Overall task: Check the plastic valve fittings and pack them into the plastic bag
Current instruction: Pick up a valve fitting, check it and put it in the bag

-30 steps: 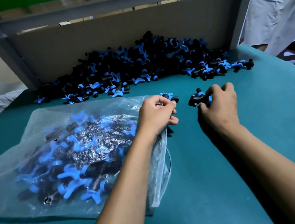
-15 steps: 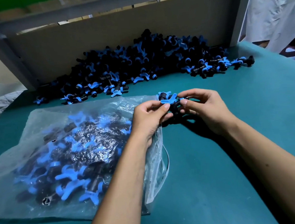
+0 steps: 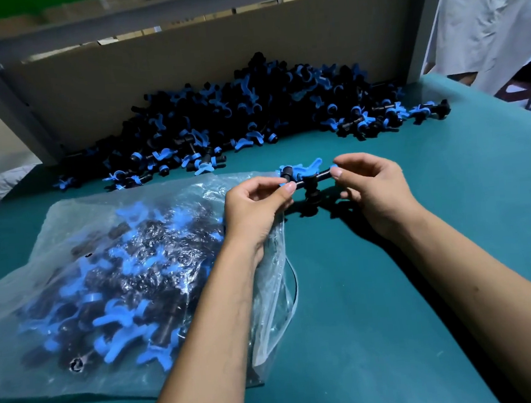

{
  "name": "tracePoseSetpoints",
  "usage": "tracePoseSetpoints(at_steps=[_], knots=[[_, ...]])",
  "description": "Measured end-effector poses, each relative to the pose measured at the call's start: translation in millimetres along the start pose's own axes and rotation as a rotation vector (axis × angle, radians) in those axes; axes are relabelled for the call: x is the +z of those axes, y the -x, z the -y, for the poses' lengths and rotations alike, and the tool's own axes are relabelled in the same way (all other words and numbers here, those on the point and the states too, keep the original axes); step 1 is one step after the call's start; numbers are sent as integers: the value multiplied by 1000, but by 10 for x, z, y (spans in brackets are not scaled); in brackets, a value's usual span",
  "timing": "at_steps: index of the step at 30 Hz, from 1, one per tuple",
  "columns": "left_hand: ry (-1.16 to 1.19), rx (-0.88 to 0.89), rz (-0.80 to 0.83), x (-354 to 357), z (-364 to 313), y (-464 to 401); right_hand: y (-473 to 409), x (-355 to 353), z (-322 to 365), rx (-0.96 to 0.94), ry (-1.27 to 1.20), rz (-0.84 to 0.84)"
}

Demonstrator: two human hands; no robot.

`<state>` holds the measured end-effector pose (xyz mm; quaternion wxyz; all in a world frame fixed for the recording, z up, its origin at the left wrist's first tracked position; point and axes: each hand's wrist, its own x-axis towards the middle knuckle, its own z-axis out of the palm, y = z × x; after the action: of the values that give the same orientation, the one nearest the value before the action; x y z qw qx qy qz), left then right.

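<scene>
Above the bag mouth, left hand and right hand each pinch an end of one fitting. Risk: uneven release drops it onto the surface, missing the bag.

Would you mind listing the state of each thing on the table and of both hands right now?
Plastic bag: lying flat, partly filled with fittings, mouth open toward the hands.
Held valve fitting: lifted off the table, pinched at both ends.
Left hand: pinching the fitting's left end.
Right hand: pinching its right end.
Pile of fittings: loose, heaped against the cardboard wall.
</scene>
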<state>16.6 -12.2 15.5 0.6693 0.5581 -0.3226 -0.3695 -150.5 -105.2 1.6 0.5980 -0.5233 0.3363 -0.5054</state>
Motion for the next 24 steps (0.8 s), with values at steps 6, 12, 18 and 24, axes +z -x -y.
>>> tracePoseSetpoints(at_steps=[6, 12, 18, 24], knots=[[62, -35, -105, 70, 2, 10, 91, 81, -40, -203, 350, 50], [40, -30, -99, 152, 20, 25, 176, 159, 7, -368, 639, 109], [-635, 276, -187, 117, -67, 32, 169, 230, 39, -50, 107, -1], [-1320, 228, -164, 30, -175, 19, 155, 207, 116, 279, -478, -22]])
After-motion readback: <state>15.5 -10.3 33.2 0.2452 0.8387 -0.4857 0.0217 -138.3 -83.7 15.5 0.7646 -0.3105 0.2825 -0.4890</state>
